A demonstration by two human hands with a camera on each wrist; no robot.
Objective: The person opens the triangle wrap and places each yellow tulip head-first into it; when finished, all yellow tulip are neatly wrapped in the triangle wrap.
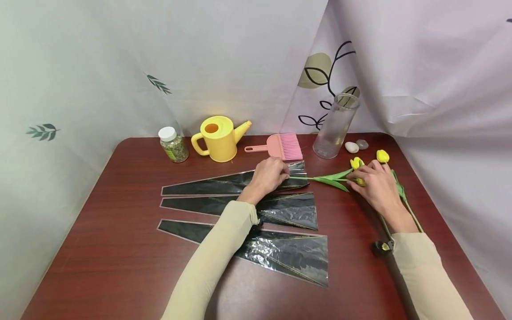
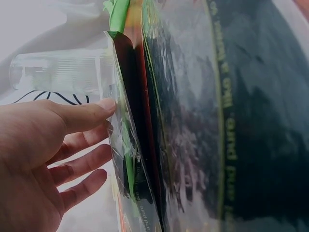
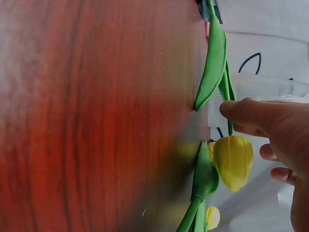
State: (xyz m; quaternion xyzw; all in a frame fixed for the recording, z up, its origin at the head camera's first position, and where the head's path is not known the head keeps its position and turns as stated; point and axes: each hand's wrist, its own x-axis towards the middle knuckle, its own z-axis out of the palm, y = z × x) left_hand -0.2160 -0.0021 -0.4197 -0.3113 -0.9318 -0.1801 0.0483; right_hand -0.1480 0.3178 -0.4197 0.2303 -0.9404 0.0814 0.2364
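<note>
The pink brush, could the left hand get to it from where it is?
Probably yes: the left hand rests on the top black wrapper, and the pink brush lies just behind it, nothing between.

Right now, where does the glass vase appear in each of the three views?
Head view: the glass vase stands upright at the back of the table, right of the pink brush.
Left wrist view: it lies sideways across the upper left, above the left hand.
Right wrist view: a faint clear band at the right edge, behind the right hand.
Shared landmark: the black leaf-print curtain.
</note>
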